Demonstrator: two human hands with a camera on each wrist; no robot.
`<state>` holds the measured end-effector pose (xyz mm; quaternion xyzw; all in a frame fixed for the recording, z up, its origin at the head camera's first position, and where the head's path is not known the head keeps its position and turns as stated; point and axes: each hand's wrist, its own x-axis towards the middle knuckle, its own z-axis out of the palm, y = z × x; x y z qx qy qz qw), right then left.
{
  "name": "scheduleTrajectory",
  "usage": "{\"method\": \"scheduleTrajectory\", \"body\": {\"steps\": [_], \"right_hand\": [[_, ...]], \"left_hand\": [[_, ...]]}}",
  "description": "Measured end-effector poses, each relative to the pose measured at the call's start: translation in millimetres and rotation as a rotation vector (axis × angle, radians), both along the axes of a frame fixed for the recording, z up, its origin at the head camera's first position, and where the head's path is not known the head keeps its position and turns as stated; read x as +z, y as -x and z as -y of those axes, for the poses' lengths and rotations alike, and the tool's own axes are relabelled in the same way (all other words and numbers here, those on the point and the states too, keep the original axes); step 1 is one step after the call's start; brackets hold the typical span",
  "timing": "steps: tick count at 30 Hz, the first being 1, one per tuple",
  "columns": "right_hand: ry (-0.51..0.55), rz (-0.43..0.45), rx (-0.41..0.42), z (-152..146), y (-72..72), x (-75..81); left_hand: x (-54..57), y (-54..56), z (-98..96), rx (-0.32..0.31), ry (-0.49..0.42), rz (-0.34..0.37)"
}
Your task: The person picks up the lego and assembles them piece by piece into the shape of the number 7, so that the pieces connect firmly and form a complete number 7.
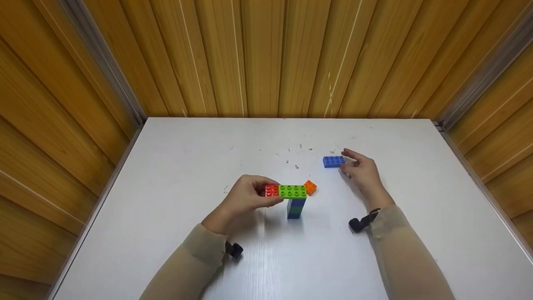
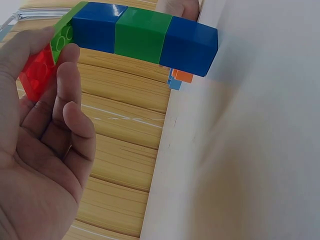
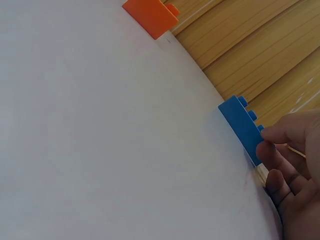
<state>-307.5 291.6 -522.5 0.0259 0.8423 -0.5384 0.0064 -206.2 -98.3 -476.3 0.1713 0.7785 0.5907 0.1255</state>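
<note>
The red brick (image 1: pixel 272 190) is pinched in the left hand (image 1: pixel 245 193), the thumb on its near side. It sits left of the lime brick (image 1: pixel 292 191), which tops an upright blue-green column (image 1: pixel 296 208); whether the column's foot touches the surface (image 1: pixel 187 166) is unclear. Beyond, the orange brick (image 1: pixel 310 187) lies on the surface. Farther back and right is the blue brick (image 1: pixel 333 162), the right hand's (image 1: pixel 363 173) fingertips at its right end; whether that grip pinches it, I cannot tell.
</note>
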Motion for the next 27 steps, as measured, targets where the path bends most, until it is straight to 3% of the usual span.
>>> {"method": "scheduleTrajectory", "body": {"steps": [7,15,21,27], "right_hand": [[-0.125,0.028,-0.009,2.7,-1.1,-0.5],[-0.231,-0.012,-0.024,4.5,-0.6,-0.9],[-0.216,-0.031,-0.054,5.2,-1.6,0.1],[-0.136,-0.032,-0.074,3.7,-2.6,1.3]], "left_hand": [[-0.1,0.1,0.2,-0.001,-0.014,0.0],[1.2,0.1,0.7,-0.004,-0.016,-0.014],[1.6,-0.5,0.3,-0.002,-0.007,-0.011],[2.0,-1.1,-0.9,0.001,0.0,0.004]]}}
